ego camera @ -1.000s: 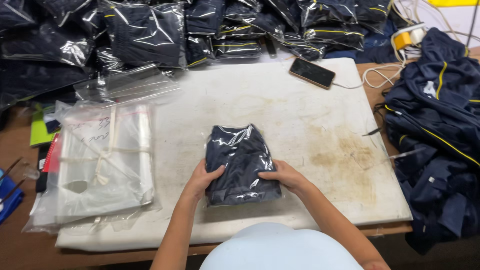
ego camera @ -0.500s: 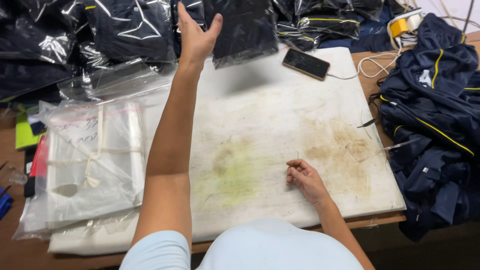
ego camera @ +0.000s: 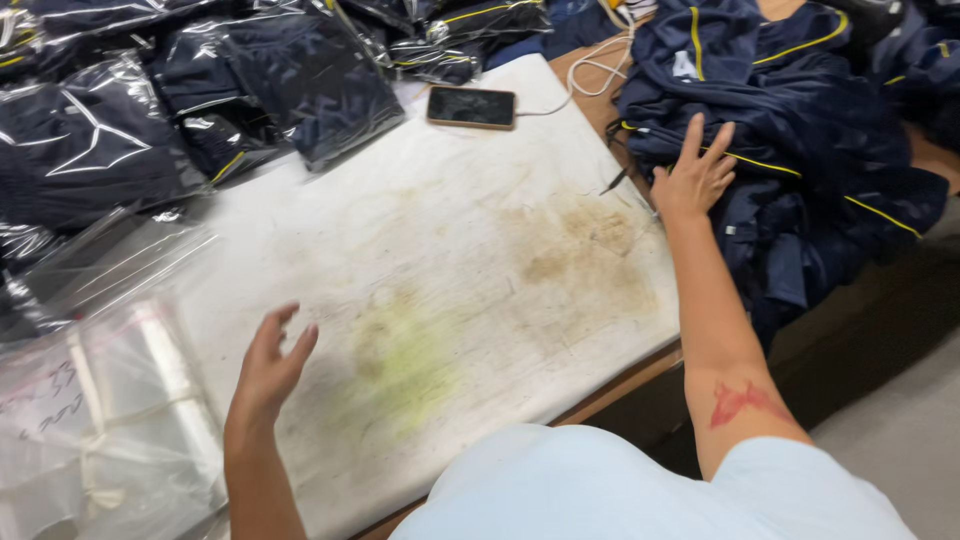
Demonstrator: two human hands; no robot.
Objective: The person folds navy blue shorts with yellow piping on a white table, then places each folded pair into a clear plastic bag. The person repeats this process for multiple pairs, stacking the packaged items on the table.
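**A:** What is on the far left?

**B:** A stack of empty clear plastic bags [ego camera: 95, 420] lies at the left edge of a stained white work board [ego camera: 450, 270]. Behind it, along the back, sit dark garments sealed in shiny bags [ego camera: 200, 110], crowded together.

**A:** And the hands?

**B:** The left hand [ego camera: 272, 365] hovers above the board just beside the bag stack, fingers spread and loosely curled, holding nothing. The board's middle is bare apart from yellow-green and brown stains. The right hand [ego camera: 693, 178] reaches off the board's right edge, fingers splayed wide, palm resting on a heap of loose navy garments [ego camera: 790, 130] with yellow piping. It touches the cloth but has not closed on it.

**A:** How would that grasp go well?

**B:** My judgement: close the fingers on the topmost piece only, since the garments lie tangled and a deep grab could drag several along. Lift before pulling across.

**A:** Anything in the way?

**B:** A dark phone [ego camera: 471, 107] lies face up at the board's far edge, with a white cable [ego camera: 590, 70] trailing right toward the heap. Cloth swept over that corner might snag the cable. A small dark object by the board's right edge is too small to identify.
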